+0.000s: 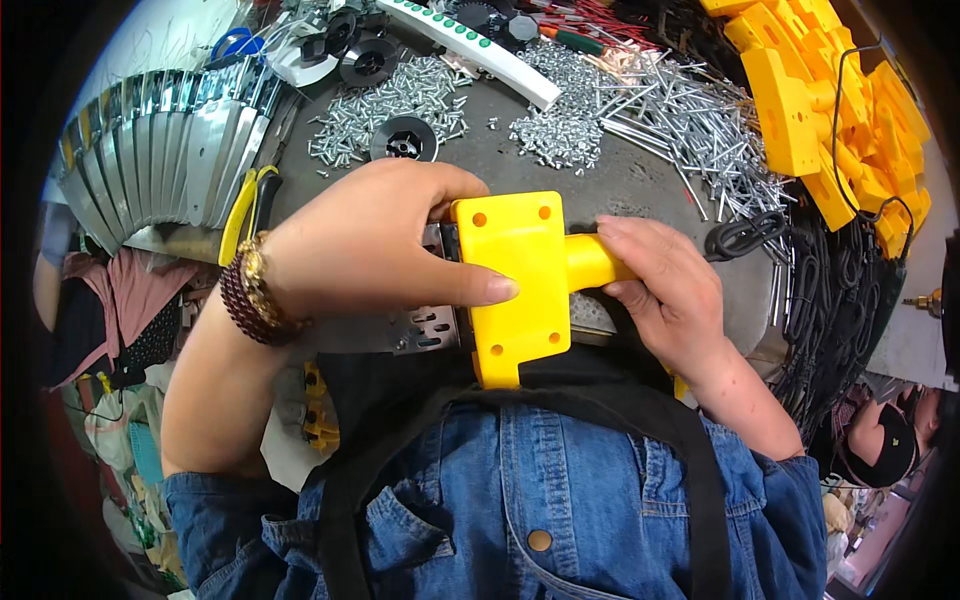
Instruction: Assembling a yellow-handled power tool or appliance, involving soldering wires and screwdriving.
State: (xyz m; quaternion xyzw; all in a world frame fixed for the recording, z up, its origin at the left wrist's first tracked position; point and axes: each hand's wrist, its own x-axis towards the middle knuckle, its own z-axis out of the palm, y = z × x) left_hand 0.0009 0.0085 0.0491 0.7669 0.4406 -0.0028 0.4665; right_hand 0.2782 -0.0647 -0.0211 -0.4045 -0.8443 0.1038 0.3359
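A yellow plastic housing (530, 260) with a round stub handle (590, 262) is held level in front of my chest, over the near edge of the bench. My left hand (395, 235) is closed around its left side, thumb lying across the front face. The fingers behind are mostly hidden. Against that left side sits a slotted metal plate (432, 330), partly covered by my hand. My right hand (665, 285) wraps the handle with fingers on top and thumb below. Holes show near the corners of the housing's face.
Heaps of short screws (400, 105), small fasteners (560, 135) and long bolts (690, 125) cover the bench's far side. Yellow housings (785, 115) pile up at right, above black cables (825, 320). Fanned metal blades (165, 150) and yellow-black pliers (240, 215) lie left. Another person (885, 440) appears far right.
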